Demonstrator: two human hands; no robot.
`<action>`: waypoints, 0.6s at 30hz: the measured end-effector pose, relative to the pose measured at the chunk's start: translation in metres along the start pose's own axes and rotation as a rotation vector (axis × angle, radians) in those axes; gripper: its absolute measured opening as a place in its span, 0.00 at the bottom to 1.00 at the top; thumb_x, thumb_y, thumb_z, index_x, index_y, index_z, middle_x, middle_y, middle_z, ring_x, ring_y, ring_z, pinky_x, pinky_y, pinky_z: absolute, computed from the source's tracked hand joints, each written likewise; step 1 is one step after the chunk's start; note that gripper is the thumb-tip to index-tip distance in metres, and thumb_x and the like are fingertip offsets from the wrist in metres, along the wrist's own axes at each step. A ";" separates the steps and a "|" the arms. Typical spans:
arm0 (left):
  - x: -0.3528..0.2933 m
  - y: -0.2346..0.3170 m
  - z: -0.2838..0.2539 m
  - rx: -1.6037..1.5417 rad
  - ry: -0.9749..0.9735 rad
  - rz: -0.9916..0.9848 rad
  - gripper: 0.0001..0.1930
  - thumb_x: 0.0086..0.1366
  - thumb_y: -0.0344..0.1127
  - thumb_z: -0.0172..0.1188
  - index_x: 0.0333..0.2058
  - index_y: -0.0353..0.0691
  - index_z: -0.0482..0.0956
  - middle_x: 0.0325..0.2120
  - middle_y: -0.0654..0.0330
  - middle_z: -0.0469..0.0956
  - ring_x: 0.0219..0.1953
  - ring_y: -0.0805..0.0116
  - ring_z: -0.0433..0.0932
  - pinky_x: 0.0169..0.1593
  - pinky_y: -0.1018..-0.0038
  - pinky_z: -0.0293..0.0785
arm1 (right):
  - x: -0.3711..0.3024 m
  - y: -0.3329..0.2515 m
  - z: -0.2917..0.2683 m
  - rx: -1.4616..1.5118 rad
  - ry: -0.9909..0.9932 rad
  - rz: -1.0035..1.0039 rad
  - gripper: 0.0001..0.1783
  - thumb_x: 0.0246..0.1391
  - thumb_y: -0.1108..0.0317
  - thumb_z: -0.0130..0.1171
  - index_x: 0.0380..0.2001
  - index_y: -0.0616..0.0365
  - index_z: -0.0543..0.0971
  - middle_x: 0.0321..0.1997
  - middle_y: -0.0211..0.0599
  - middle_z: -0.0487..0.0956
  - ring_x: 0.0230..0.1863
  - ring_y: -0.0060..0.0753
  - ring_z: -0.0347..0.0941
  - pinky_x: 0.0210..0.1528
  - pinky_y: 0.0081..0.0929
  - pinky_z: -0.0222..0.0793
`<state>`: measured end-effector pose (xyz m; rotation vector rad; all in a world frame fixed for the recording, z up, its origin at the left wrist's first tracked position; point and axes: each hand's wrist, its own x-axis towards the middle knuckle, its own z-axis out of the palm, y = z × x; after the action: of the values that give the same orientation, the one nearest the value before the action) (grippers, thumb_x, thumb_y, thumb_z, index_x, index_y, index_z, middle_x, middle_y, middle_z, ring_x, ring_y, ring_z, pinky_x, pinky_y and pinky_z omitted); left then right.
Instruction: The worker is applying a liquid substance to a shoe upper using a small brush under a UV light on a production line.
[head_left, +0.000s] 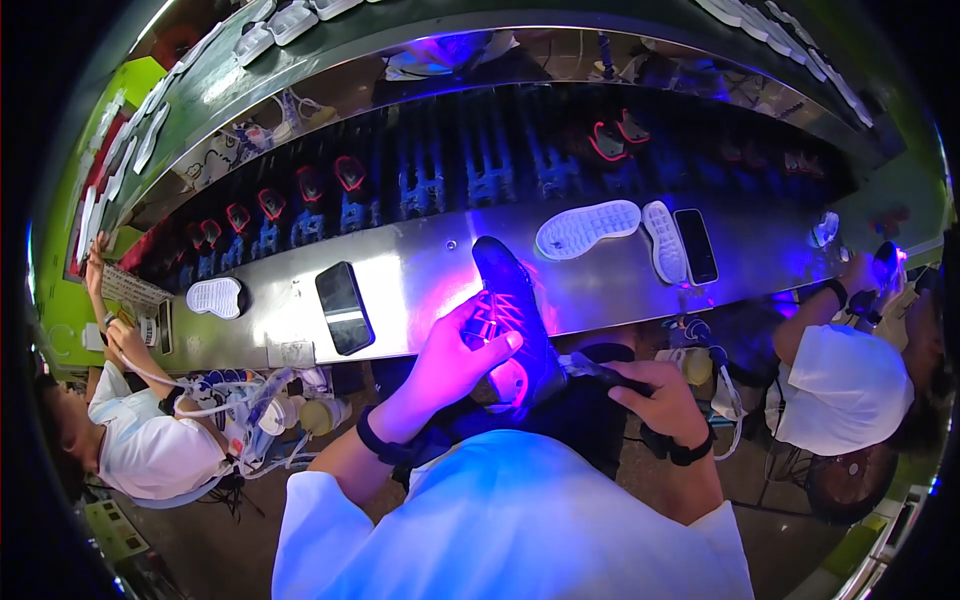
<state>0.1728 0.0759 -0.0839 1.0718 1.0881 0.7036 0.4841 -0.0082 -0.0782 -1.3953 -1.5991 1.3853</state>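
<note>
A dark shoe upper [518,305] with reddish laces stands tilted over the bench edge, its toe pointing away from me, under blue-violet light. My left hand [462,350] grips it at the opening, thumb on the near side and fingers by the laces. In my right hand [662,400] is a dark-handled brush [600,372]; its pale bluish tip is at the right side of the shoe's heel. Whether the tip touches the heel I cannot tell. Beyond the shoe, a white sole [588,230] and a narrower white sole [664,243] lie on the metal bench [420,250].
A phone [345,308] lies left of the shoe, another phone [696,246] right of the soles. A small white sole [215,297] sits farther left. Behind runs a dark rack [460,160] with several red-lined shoes. Co-workers sit at left [160,440] and right [845,385].
</note>
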 end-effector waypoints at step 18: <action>-0.015 -0.027 -0.009 -0.645 -0.062 -0.369 0.25 0.74 0.56 0.57 0.48 0.35 0.77 0.39 0.57 0.82 0.42 0.67 0.84 0.50 0.68 0.82 | 0.019 -0.035 0.008 -0.409 0.150 -0.215 0.25 0.50 0.74 0.72 0.54 0.53 0.84 0.25 0.40 0.74 0.24 0.37 0.71 0.29 0.32 0.66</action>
<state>0.1581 0.0559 -0.1044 0.3267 0.8794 0.6503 0.4603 0.0106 -0.0510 -1.4591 -1.9368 0.8385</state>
